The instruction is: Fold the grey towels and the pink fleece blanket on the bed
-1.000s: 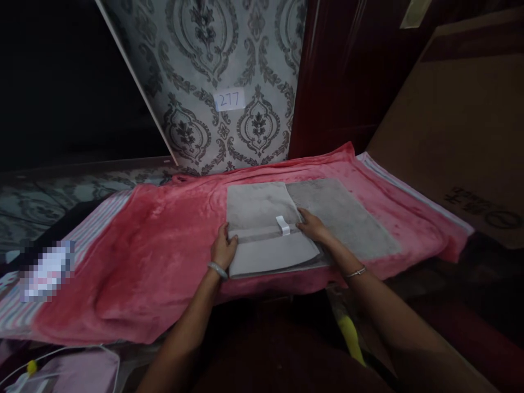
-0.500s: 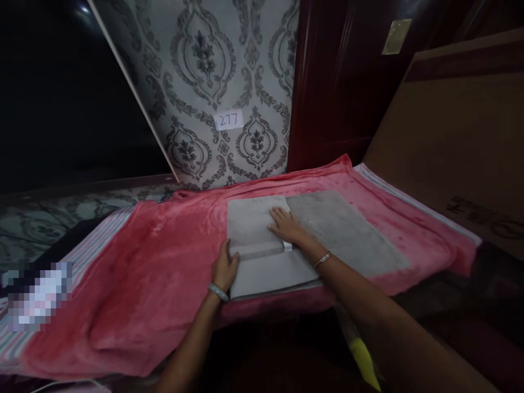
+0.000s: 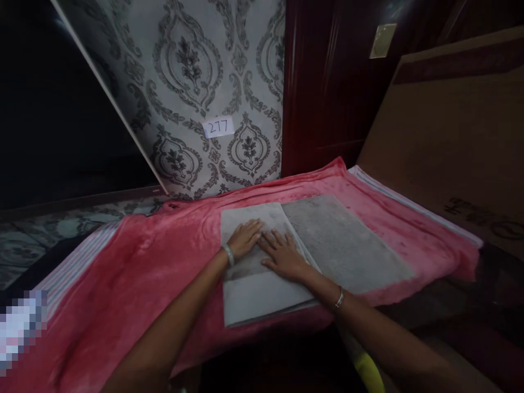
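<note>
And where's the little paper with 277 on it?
In the head view, the 277 paper is on the patterned wall, left of the picture's middle, above the pink blanket and left of the dark red panel.

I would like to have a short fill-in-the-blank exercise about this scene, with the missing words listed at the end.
1. The number written on the white paper is ____.
2. The left hand and the right hand both rest on a folded cloth whose color is ____.
3. The large box at the picture's right edge is made of ____.
4. Of the two hands, the one nearer to the box is the ____ hand.

Missing words: 277; gray; cardboard; right.
</note>
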### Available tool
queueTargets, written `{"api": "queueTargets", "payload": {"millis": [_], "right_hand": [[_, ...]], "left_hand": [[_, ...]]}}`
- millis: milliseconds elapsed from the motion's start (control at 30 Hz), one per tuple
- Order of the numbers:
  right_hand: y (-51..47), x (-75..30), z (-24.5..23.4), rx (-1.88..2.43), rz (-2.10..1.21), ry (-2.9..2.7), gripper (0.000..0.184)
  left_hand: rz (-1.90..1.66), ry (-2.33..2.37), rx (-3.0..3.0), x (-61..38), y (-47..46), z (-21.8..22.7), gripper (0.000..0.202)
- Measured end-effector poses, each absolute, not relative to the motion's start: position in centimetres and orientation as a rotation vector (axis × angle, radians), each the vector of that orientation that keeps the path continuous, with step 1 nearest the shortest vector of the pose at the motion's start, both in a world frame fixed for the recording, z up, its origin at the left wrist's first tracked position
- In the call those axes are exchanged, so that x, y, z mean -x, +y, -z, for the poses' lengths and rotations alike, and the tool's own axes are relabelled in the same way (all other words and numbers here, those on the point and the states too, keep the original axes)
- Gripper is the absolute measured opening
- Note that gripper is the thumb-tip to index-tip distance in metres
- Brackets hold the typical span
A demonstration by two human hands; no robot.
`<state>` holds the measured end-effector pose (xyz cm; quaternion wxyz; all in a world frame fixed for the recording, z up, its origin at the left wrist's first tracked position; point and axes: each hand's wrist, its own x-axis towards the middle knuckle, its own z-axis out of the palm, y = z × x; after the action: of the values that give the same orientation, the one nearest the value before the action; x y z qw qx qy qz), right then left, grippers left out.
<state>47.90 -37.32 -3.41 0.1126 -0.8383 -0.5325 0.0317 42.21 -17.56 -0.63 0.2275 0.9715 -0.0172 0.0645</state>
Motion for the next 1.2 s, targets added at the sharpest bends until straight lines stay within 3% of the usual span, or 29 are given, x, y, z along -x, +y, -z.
{"api": "queueTargets", "payload": {"millis": [133, 567, 833, 1200], "right_hand": [[-37.6, -47.8, 4.3, 2.413, -0.093, -1.539, 0.064], [-37.8, -48.2, 5.1, 2.32, -0.143, -1.5, 0.063], [-37.8, -48.3, 5.0, 2.353, -0.113, -1.508, 0.063], [-38.1, -47.8, 3.1, 2.441, -0.171, -1.532, 0.058]], "left_hand": [[0.034, -0.156, -2.789, -49.1, -17.8, 1.1, 0.047], [0.087, -0.358, -2.787, -59.3, -15.4, 3.4, 0.055], [0.082, -0.347, -2.849, -59.2, -15.9, 3.6, 0.061], [0.149, -0.251, -2.949, -51.9, -14.9, -0.9, 0.056]]}}
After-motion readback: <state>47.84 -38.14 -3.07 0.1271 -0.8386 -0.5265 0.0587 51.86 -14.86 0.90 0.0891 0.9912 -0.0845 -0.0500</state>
